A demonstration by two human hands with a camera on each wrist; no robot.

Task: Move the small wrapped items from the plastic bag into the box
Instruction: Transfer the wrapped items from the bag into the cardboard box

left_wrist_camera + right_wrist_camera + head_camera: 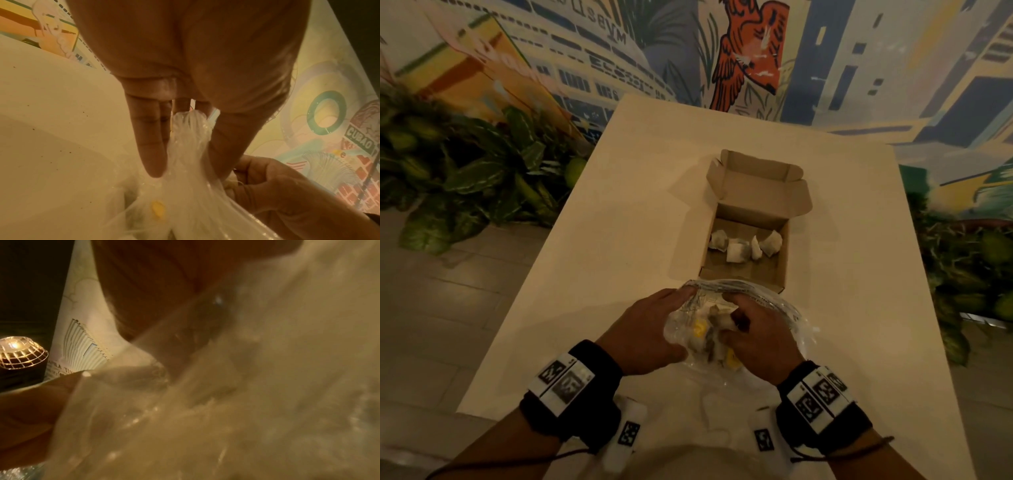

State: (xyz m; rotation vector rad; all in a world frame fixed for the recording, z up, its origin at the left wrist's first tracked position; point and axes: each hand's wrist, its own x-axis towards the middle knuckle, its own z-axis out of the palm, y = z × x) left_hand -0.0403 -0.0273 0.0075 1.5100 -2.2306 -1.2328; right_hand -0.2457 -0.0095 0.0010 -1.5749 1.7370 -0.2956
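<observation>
An open cardboard box [743, 278] stands mid-table with several small white wrapped items [736, 251] on its floor. Just in front of it lies a clear plastic bag [786, 310] holding more wrapped items [717, 320], some with yellow [700, 330]. My left hand [681, 318] pinches the bag's bunched rim between thumb and fingers; the left wrist view shows my left hand [188, 170] on the gathered bag [189, 146]. My right hand [729, 325] reaches into the bag's mouth, fingers curled round a wrapped item. The bag's film [246, 402] blurs the right wrist view.
The cream table [619, 205] is narrow, with its left edge close to my left arm. Leafy green plants [465, 178] line the floor on both sides. A painted mural wall [750, 51] rises behind the table's far edge.
</observation>
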